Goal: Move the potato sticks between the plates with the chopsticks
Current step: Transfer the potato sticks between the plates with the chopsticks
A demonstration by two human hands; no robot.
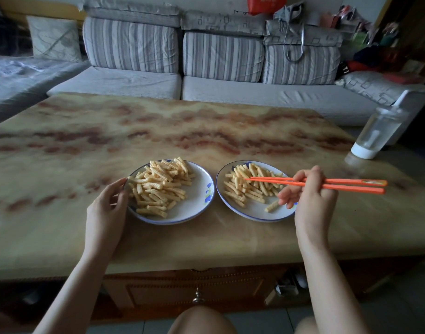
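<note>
Nearest the lens, two bare knees [201, 320] at the bottom edge, with forearms reaching up past them to a marbled tan table [158, 131]. Left hand [107, 201] beside the left plate [197, 196], fingers loosely bent, thumb tip touching the rim, gripping nothing. Right hand [307, 196] curled round a pair of orange chopsticks [315, 183], held near their middle, almost level, pointing left. Tips narrow, almost meeting, above the far part of the heap on the right plate [254, 209]; cannot tell whether anything is caught between them.

Potato sticks [160, 186]: pale yellow, short, crinkle-cut with ridged sides, matte. Larger heap on the left plate, crowded toward its far left, bare white at the near right. Smaller, flatter spread on the right plate, with a lone stick [271, 206] lying apart beside the lower fingers of the right hand.

Both plates white, blue-rimmed, printed with blue flowers, side by side and just apart. Clear bottle [377, 131] with a white base near the table's right edge. Striped grey sofa [230, 92] behind.
</note>
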